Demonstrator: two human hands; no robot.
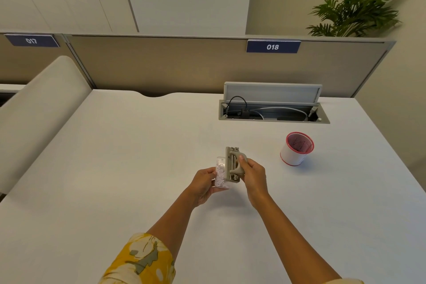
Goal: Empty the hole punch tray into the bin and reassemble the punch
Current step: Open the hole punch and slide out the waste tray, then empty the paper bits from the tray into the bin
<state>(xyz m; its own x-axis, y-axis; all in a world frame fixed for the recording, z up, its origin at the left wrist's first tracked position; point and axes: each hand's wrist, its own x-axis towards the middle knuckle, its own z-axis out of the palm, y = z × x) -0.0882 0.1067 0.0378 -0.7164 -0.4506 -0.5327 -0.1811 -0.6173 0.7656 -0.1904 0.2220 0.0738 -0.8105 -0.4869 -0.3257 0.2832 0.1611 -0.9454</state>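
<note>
Above the table, right hand grips punch, left hand pinches chad-filled tray, apparently detaching; next, tip into bin, far right.

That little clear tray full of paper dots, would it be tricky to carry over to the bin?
Probably light: the clear tray looks like thin plastic, and the left hand holds it alone. The paper dots look loose, so tilting would likely spill them. The bin has a small mouth, so aim matters.

Left hand and right hand, closed grips.
</note>
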